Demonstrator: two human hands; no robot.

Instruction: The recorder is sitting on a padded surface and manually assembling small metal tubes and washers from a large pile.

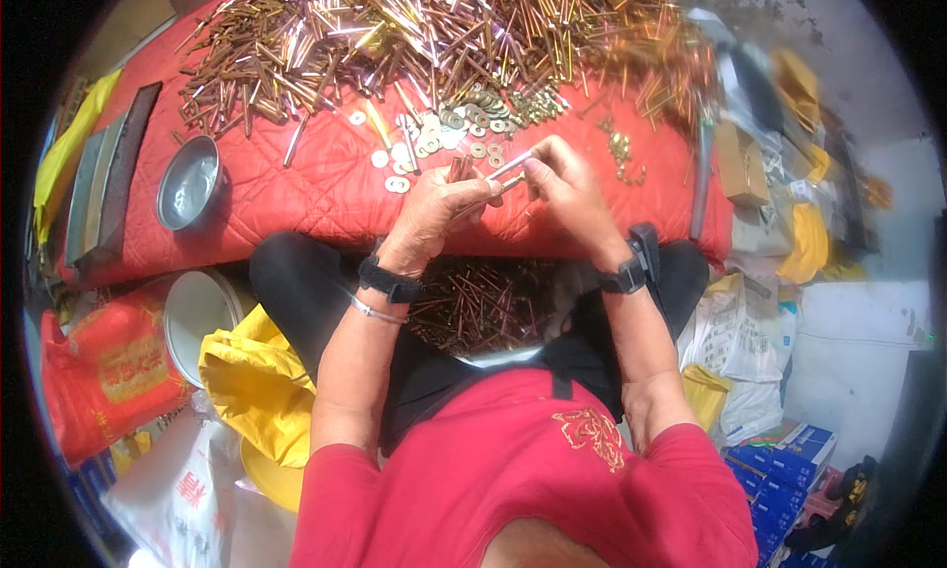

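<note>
Above the near edge of the red quilted cover, my left hand is closed around several slim metal rods, their ends sticking out past the fingers. My right hand comes in from the right, thumb and fingers pinched at the far end of these rods; what small piece it may hold is hidden. Just beyond my hands lie flat metal washers, some overlapping and some scattered singly. Small brass-coloured nuts sit to the right of them.
A large heap of coppery rods covers the far side. A metal bowl stands at left. More rods fill a container between my legs. A white bucket and yellow cloth are at lower left, blue boxes at lower right.
</note>
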